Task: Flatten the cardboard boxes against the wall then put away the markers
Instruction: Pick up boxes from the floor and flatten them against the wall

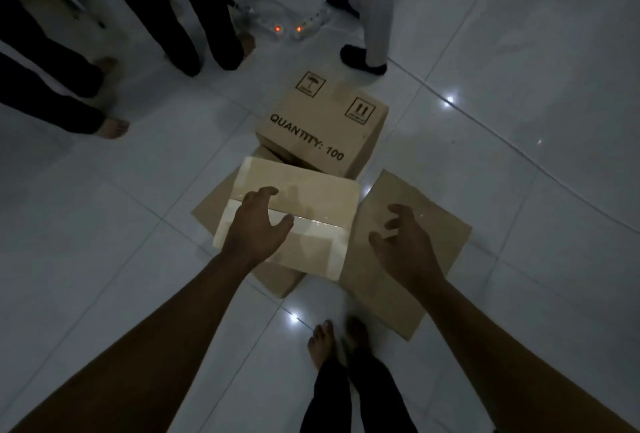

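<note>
1. Glossy white tile floor, dim room, lamp glare in spots. Bystanders' legs stand left of and beyond both hands; a power strip with lit switches lies between them.
2. Left hand: fingers spread and curled, set on the taped box over its tape seam. Looks like contact from above, no clamp; thumb toward the tape strip.
3. Beyond that hand, a printed box marked "QUANTITY: 100" sits whole, leaning on another carton under it.
4. Right hand: fingers half curled, holding nothing, hovering just right of the taped box, above a flat sheet on the floor.
5. Markers: none in view.
6. Risks, as I judge them:
 - Tape intact, so pressing down may only dent the lid, not collapse it.
 - Slick tile plus loose cardboard under the box: it may skate away from the left hand.
 - Own bare feet are close below the hands, near the sheet; a step on it could slip.
 - A shoved stack could reach the power strip.
</note>
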